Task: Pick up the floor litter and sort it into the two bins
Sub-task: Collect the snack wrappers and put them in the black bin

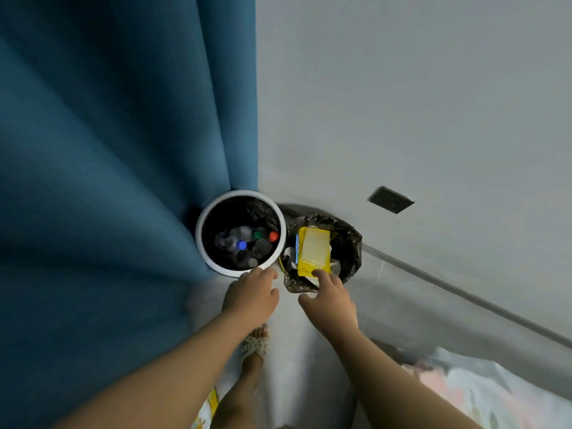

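Yellow packet [313,250] sits atop black-bagged bin [351,243], right of white bin [202,224]; right hand [328,300] fingertips touch its near edge, left hand [250,295] relaxed, empty; I'd nudge it deeper.

One head-worn view was given, aimed steeply down toward a wall [402,103]. The white bin [199,235] and black-lined bin [351,243] were seen near, from above; edges seemed stretched.

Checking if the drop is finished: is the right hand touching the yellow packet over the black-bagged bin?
Touching. In the head view fingertips of the right hand lie on the near edge of the yellow packet, no gap.
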`<state>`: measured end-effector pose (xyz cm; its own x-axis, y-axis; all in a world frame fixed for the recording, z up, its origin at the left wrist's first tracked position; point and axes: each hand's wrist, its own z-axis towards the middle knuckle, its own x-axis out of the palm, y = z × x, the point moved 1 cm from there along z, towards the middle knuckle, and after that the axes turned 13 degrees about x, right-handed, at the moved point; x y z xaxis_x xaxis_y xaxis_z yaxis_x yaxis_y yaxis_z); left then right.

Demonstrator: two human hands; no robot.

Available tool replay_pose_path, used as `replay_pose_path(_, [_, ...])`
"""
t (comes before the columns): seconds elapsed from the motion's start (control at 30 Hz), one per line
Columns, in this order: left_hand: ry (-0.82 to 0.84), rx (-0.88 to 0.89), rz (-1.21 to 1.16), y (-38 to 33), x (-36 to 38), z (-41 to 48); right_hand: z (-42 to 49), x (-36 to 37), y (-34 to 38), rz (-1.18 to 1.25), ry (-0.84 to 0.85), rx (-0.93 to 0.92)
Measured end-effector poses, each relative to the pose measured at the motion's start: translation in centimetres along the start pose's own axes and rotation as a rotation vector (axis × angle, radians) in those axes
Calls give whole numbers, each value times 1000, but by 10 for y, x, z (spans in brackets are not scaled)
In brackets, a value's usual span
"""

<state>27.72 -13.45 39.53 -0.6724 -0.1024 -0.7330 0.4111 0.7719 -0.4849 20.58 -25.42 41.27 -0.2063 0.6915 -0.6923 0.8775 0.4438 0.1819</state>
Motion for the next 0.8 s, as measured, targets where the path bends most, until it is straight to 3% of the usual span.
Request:
replay_pose_path(0.37, [-63, 12, 14, -17, 68, -154, -132, 47, -75, -64, -20, -79])
replay_pose_path(0.8, [-135, -111, 4, -8, 148, -360, -290, 135, -170, -122, 67, -157])
